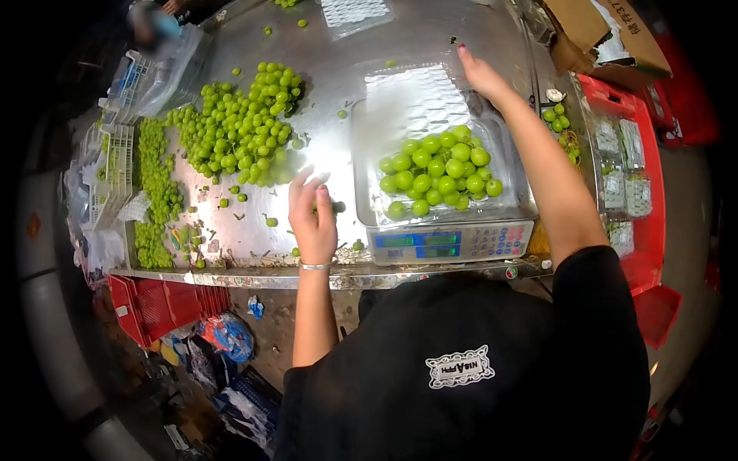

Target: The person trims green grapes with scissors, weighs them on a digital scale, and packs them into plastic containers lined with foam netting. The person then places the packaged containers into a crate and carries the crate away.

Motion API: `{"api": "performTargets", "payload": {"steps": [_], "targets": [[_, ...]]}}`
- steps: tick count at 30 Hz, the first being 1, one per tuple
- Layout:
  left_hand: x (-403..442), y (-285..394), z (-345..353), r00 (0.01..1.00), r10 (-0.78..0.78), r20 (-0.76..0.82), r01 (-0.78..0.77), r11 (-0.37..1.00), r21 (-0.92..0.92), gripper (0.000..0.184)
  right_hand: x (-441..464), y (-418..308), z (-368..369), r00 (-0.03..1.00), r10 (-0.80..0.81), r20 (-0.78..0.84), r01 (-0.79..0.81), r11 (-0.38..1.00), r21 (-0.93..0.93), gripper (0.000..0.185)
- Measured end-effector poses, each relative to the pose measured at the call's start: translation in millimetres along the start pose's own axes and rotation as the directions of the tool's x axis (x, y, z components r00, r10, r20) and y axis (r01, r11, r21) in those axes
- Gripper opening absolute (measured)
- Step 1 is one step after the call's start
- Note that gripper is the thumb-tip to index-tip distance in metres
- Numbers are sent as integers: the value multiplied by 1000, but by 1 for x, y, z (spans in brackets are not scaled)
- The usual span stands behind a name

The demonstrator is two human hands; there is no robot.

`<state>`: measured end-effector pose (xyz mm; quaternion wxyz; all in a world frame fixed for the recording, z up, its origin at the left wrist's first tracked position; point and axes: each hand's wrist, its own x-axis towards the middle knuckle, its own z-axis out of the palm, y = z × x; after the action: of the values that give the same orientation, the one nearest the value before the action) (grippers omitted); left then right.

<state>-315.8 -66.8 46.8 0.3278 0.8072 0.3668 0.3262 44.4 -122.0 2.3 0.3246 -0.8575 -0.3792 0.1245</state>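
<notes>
My left hand (pixel 314 219), with a silver bracelet at its wrist, hovers over the metal table with its fingers apart and nothing in them. It is just left of the digital scale (pixel 503 240). On the scale rests a clear plastic tray (pixel 498 146) with its lid folded back. A white cushioning sheet (pixel 415 96) lies across it, and a bunch of green grapes (pixel 442 173) fills the near part. My right hand (pixel 480 75) is past the tray's far right corner, one finger stretched out; its other fingers are mostly hidden. No held thing shows there.
Large bunches of green grapes (pixel 246 127) and loose grapes lie on the metal table (pixel 327 46) to the left. White plastic baskets (pixel 117 173) line its left edge. At right stand a red crate (pixel 652 200) with packed trays and a cardboard box (pixel 638 46). Red baskets (pixel 165 307) sit below.
</notes>
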Motion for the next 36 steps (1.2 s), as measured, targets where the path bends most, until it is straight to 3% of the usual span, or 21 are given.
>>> {"api": "performTargets", "payload": {"steps": [1, 2, 3, 4, 5, 6, 8, 9, 10, 11, 13, 14, 16, 17, 19, 21, 23, 24, 27, 29, 36], "targets": [[0, 4, 2, 1000, 1, 15, 0, 999, -34, 22, 4, -10, -4, 983, 163, 79, -180, 928, 326, 57], [0, 6, 5, 1000, 1, 29, 2, 997, -72, 24, 9, -18, -12, 936, 286, 205, -352, 725, 592, 64], [-3, 4, 8, 1000, -6, 25, 8, 997, -81, 24, -1, -30, -31, 971, 159, 180, -239, 706, 666, 67], [-9, 1, 10, 989, -140, 42, 146, 955, -257, 27, -24, -44, -52, 989, 32, 146, -129, 670, 731, 71], [-16, 0, 13, 960, -269, 81, 278, 863, -422, 30, -51, -51, -66, 984, -105, 144, -35, 677, 736, 73], [-21, 6, 18, 967, -251, 38, 235, 833, -500, 34, -79, -53, -77, 960, -241, 144, 57, 668, 742, 77], [-34, 8, 24, 950, -279, 143, 305, 716, -628, 33, -124, -30, -70, 858, -481, 183, 182, 617, 766, 36], [-42, 8, 28, 935, -286, 211, 353, 674, -649, 33, -146, -32, -75, 847, -429, 312, 285, 864, 415, 20], [-47, 13, 34, 901, -365, 233, 424, 637, -644, 27, -166, -42, -73, 888, -369, 274, 279, 907, 317, 25], [-48, 26, 33, 903, -349, 251, 428, 671, -606, 19, -179, -43, -71, 894, -358, 269, 271, 910, 313, 25], [-48, 30, 33, 894, -369, 252, 445, 682, -579, 21, -200, -36, -63, 979, -184, 91, 120, 874, 471, 24], [-51, 26, 33, 849, -421, 319, 525, 602, -601, 24, -208, -34, -59, 984, -163, 76, 109, 877, 468, 24], [-50, 20, 32, 792, -463, 398, 600, 467, -650, 33, -220, -30, -56, 941, 236, 242, -338, 662, 669, 14], [-49, 21, 27, 701, -495, 514, 707, 382, -595, 30, -223, -24, -58, 941, 253, 223, -336, 661, 671, 14], [-47, 25, 23, 597, -494, 632, 800, 309, -514, 25, -221, -13, -63, 759, 331, 561, -625, 613, 484, 11], [-46, 31, 26, 560, -455, 693, 828, 292, -478, 19, -220, -14, -59, 803, 315, 506, -564, 676, 474, 9], [-48, 26, 30, 589, -487, 645, 804, 268, -531, 15, -217, -12, -59, 696, 299, 653, -693, 519, 501, 12], [-50, 14, 32, 647, -472, 599, 755, 291, -587, 12, -219, -15, -62, 688, 234, 687, -702, 455, 547, 13], [-43, 17, 33, 639, -498, 586, 759, 286, -585, 9, -225, -11, -54, 732, 185, 656, -662, 421, 620, 13], [-40, 13, 30, 640, -471, 607, 759, 264, -596, 7, -228, -15, -54, 756, 204, 622, -636, 455, 623, 13], [-34, 9, 34, 648, -509, 567, 761, 388, -521, 6, -230, -18, -44, 818, 245, 521, -559, 555, 616, 16]]}}
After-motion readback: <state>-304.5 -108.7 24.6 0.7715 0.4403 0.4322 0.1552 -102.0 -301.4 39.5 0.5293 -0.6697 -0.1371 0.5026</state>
